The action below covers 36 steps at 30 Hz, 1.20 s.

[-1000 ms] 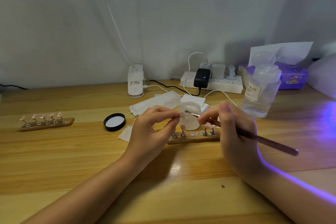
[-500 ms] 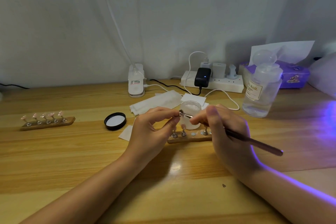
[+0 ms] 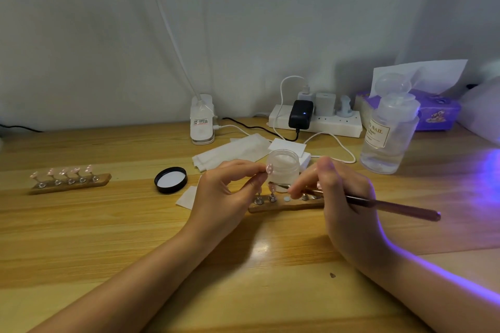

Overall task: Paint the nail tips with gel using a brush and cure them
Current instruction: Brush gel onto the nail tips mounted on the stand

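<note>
Fingers (image 3: 258, 174) of the left hand (image 3: 224, 197) pinch a pink nail tip (image 3: 269, 169) on its small stand, thumb and forefinger curled round it, raised just in front of the open jar (image 3: 284, 167). Right hand (image 3: 343, 203) grips the brush (image 3: 392, 207) like a pen, fingers curled round the shaft near the ferrule; handle points right and slightly down, bristle end points left, below the held nail tip and apart from it. Brush tip lies over the near wooden holder (image 3: 284, 204), which sits on the desk (image 3: 108, 238) between the two hands; several metal stands remain upright in it and one round slot shows bare. Second wooden holder (image 3: 70, 184) with five pink tips stands well apart at far left. Black jar lid (image 3: 171, 180) lies inner side up between the two holders. White wipes (image 3: 232, 153) lie behind the jar. Clear pump bottle (image 3: 387, 138) stands at right, a power strip (image 3: 316, 121) and tissue box (image 3: 433, 113) behind it against the wall. Purple light falls across the desk at far right; its source is out of frame.
</note>
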Available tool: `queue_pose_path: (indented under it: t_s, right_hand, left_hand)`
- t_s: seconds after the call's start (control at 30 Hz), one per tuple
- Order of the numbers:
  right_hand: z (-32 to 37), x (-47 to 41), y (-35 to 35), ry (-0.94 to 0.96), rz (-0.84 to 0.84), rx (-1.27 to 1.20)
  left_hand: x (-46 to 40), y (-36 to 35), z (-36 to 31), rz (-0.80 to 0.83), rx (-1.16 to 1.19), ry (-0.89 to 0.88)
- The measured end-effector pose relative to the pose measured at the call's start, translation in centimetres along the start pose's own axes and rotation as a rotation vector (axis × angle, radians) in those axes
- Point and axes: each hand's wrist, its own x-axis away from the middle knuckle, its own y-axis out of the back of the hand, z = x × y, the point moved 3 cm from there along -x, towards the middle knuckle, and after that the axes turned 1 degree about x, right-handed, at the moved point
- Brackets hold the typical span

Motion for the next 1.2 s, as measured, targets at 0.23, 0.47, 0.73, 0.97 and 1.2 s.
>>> queue_pose_path:
  t_s: [0.23, 0.47, 0.73, 0.97, 1.2]
  right_hand:
    - [0.0, -0.2, -0.4, -0.029, 0.012, 0.024]
    - [0.0, 0.1, 0.1, -0.03, -0.009, -0.022]
    - [-1.0, 0.0, 0.6, -0.156, -0.103, -0.12]
    - [-0.3, -0.1, 0.2, 0.02, -0.02, 0.075]
    - [0.0, 0.1, -0.2, 0.147, 0.019, 0.122]
  left_hand:
    - [-0.1, 0.0, 0.1, -0.005, 0.009, 0.003]
    - [0.0, 0.1, -0.1, 0.0, 0.026, 0.012]
    - [0.2, 0.3, -0.5, -0.002, 0.063, -0.008]
    - [0.1, 0.2, -0.2, -0.01, 0.027, -0.008]
    - [0.1, 0.3, -0.1, -0.028, 0.004, -0.01]
